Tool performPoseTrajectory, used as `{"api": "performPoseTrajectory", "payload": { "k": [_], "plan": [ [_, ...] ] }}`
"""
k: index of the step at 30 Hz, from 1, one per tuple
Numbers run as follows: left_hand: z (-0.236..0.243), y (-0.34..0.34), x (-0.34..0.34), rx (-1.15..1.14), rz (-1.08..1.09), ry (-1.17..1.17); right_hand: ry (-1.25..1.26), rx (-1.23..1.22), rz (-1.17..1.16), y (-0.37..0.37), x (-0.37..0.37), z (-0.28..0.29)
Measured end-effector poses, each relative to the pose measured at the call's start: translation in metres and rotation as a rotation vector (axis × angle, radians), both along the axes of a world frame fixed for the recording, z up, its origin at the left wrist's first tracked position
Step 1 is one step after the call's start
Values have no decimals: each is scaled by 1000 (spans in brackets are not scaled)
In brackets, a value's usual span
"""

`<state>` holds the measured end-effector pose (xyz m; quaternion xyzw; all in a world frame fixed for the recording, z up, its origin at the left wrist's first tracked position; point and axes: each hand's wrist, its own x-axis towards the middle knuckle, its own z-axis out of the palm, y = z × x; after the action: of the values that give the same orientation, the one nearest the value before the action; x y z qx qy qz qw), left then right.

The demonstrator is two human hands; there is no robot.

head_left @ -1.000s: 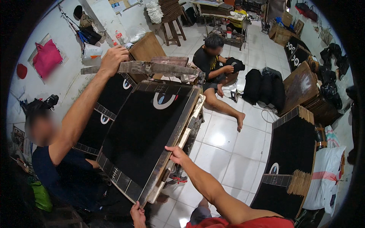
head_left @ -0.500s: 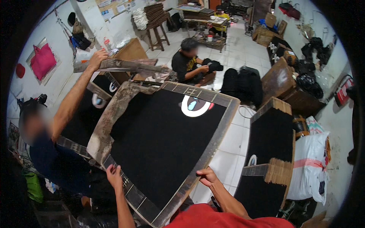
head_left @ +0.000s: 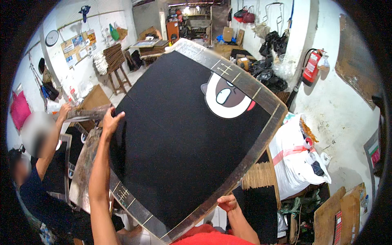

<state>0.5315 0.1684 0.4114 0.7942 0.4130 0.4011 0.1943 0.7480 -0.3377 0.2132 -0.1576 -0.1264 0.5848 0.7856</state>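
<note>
Centrally, large black printing screen [head_left: 175, 134] is tilted up between both hands, left hand [head_left: 109, 121] closed over its far-left frame edge, right hand [head_left: 227, 202] gripping the near edge, presumably for balance.

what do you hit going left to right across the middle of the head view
co-worker's arm → left hand → black printing frame → white sack → white wall
</note>
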Motion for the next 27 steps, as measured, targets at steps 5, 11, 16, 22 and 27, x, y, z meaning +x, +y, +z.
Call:
{"api": "performPoseTrajectory", "payload": {
  "k": [5, 11, 16, 22, 27],
  "plan": [
    [95, 6, 74, -175, -118, -4, -12, -24, -89, -25, 14, 5],
    [128, -31, 113, -239, -204, -174, 62, -165, -79, -32, 22, -62],
    [103, -52, 123, -184, -354, -175, -605, -749, 242, -24, -19, -86],
    [33, -97, 139, 226, -558, -59, -1780, -647, -215, 38, -44, 47],
    [-29, -125, 153, 513, -776, 150, -2303, -726, -765, 123, -1, 151]
  ]
}}
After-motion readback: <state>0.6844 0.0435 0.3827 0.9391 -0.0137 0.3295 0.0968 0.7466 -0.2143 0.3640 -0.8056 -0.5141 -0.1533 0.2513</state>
